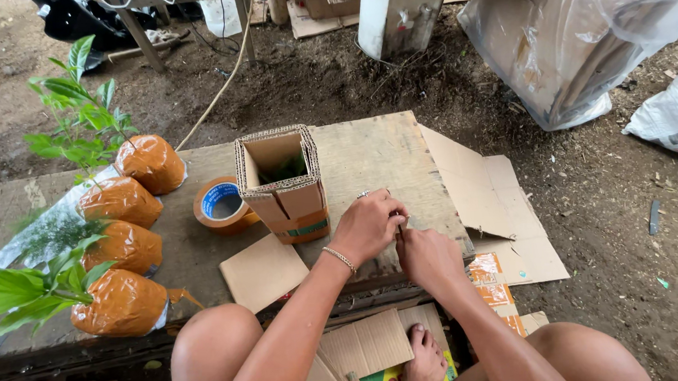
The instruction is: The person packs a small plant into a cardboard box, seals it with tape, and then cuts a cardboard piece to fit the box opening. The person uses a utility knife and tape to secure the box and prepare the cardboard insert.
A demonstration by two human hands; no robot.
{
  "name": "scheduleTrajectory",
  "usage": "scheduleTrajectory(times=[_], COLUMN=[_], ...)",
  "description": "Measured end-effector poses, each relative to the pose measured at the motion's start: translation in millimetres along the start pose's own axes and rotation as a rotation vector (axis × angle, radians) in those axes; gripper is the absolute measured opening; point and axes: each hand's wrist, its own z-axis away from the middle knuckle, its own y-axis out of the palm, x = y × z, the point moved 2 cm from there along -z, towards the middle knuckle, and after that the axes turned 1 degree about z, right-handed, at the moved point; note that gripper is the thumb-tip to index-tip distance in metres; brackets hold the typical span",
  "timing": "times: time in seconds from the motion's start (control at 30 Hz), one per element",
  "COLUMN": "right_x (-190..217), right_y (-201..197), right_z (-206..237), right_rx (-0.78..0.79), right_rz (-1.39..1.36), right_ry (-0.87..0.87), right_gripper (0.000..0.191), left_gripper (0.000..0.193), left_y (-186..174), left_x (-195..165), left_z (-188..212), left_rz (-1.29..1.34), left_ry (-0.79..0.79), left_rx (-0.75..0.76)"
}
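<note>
My left hand [367,228], with a ring and a thin bracelet, is curled shut over the near right part of the wooden board [368,153]. My right hand [429,257] meets it from below. Both pinch a small grey object [404,224] too small to identify. Just left of my hands stands an upright open cardboard box [285,205] with green leaves inside and a band of tape near its base. A flat cardboard square [262,270] lies in front of it. A brown tape roll [221,206] rests to the box's left.
Several seedlings with orange-wrapped root balls [123,247] lie along the board's left side. Flattened cardboard [489,201] hangs off the right edge. Plastic-covered cardboard sheets [580,34] and a white sack [676,119] sit on the dirt at right. My knees and a foot [426,362] are below.
</note>
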Motion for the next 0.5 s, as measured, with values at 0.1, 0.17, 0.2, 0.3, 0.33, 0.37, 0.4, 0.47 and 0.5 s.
scheduleTrajectory(times=[0.1, 0.17, 0.2, 0.3, 0.33, 0.37, 0.4, 0.47, 0.5], right_x=[2, 2, 2, 1, 1, 0, -1, -2, -2], right_y=[10, 17, 20, 23, 23, 24, 24, 26, 27], right_z=[-1, -3, -4, -5, -4, -4, -3, -2, -1], right_rx=[-0.011, 0.012, 0.02, 0.017, 0.017, 0.019, 0.026, 0.027, 0.025], right_rz=[-0.002, 0.004, 0.004, -0.006, -0.012, -0.018, -0.025, -0.039, -0.045], right_ry=[0.031, 0.075, 0.096, 0.101, 0.101, 0.101, 0.1, 0.095, 0.089], right_gripper=[0.032, 0.03, 0.03, 0.031, 0.031, 0.031, 0.031, 0.028, 0.027], left_gripper=[0.009, 0.009, 0.009, 0.008, 0.007, 0.007, 0.007, 0.007, 0.006], left_y=[3, 6, 7, 9, 9, 9, 10, 10, 10], left_x=[2, 1, 1, -2, -3, -4, -5, -5, -6], left_z=[-2, -3, -3, -3, -3, -3, -4, -4, -4], left_rz=[0.013, -0.004, -0.019, -0.025, -0.021, -0.021, -0.022, -0.027, -0.031], left_ry=[-0.02, -0.034, -0.045, -0.089, -0.102, -0.107, -0.116, -0.111, -0.099], left_rx=[-0.012, -0.044, -0.063, -0.099, -0.11, -0.11, -0.106, -0.11, -0.123])
